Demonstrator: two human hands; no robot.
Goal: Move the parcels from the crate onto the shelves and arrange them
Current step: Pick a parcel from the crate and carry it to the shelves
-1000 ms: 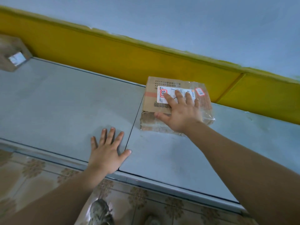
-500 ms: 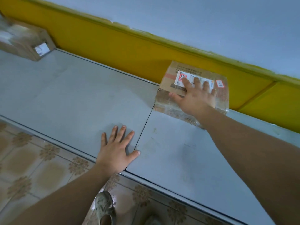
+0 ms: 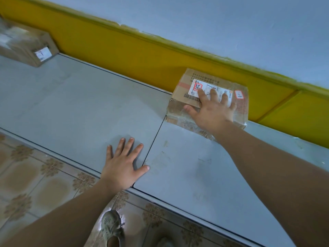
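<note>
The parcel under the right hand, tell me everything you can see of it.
The parcel is a flat brown cardboard box wrapped in crinkled clear film. On top sit a white label with a red-framed code and a small red-edged sticker. It lies flat on the grey shelf, at the back by the yellow wall band, just right of a panel seam. The right hand rests on it, fingers spread over the label, thumb on the near side.
</note>
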